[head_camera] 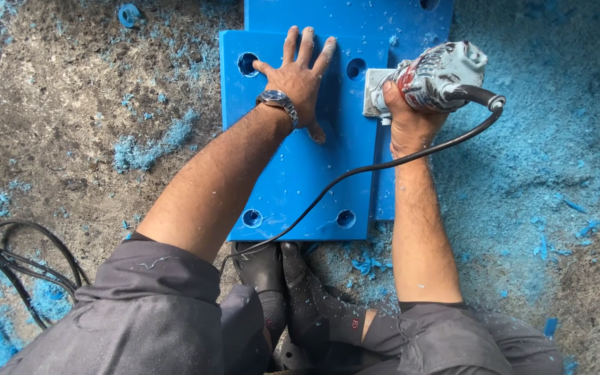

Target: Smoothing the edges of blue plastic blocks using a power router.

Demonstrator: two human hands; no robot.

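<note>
A blue plastic plate (293,180) with a round hole near each corner lies flat on the ground, on top of a second blue plate (355,21). My left hand (300,76), a watch on its wrist, presses flat on the upper plate with fingers spread. My right hand (407,121) grips a grey and red electric hand router (428,80), whose metal base rests at the right edge of the upper plate. The tool's black cord (383,163) loops back across the plate toward my knees.
Blue plastic shavings (536,173) cover the concrete floor, thickest on the right. Coiled black cables (22,257) lie at the lower left. My black shoes (293,292) sit just below the plate's near edge. A small blue ring (128,14) lies at the top left.
</note>
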